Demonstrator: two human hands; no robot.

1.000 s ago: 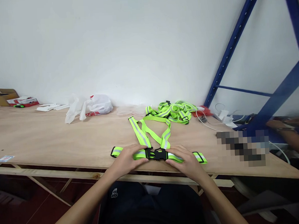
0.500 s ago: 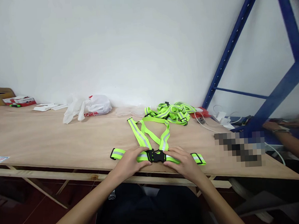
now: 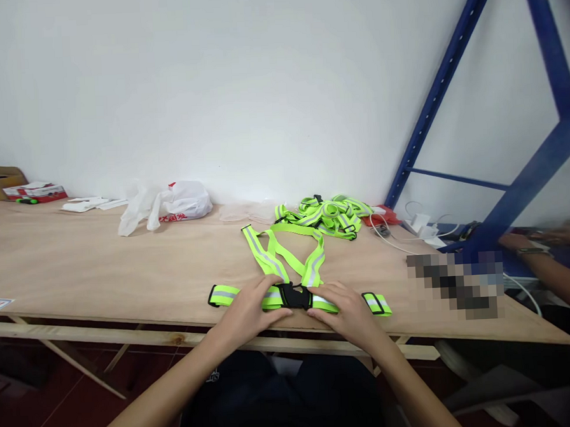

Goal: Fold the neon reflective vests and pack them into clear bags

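Observation:
A neon-yellow reflective harness (image 3: 312, 263) with grey stripes lies spread on the wooden table near its front edge. At the waist strap's middle is a black side-release buckle (image 3: 296, 296), its two halves joined. My left hand (image 3: 251, 306) grips the buckle's left end and the strap there between thumb and fingers. From the other side, my right hand (image 3: 343, 307) pinches the buckle's right end and strap. Black strap adjusters (image 3: 213, 296) show beyond both hands, and the shoulder straps run away toward the wall.
Behind the harness lies a tangled pile of similar reflective straps (image 3: 330, 214). A white plastic bag (image 3: 186, 201), papers (image 3: 86, 203) and a box (image 3: 35, 191) sit along the wall. At right stand a blue metal rack (image 3: 434, 97) and white cables (image 3: 386, 239); another person's arm (image 3: 550, 266) is beyond.
My hands have moved closer together. The gap between the buckle halves has closed, with the right half pushed into the left one.

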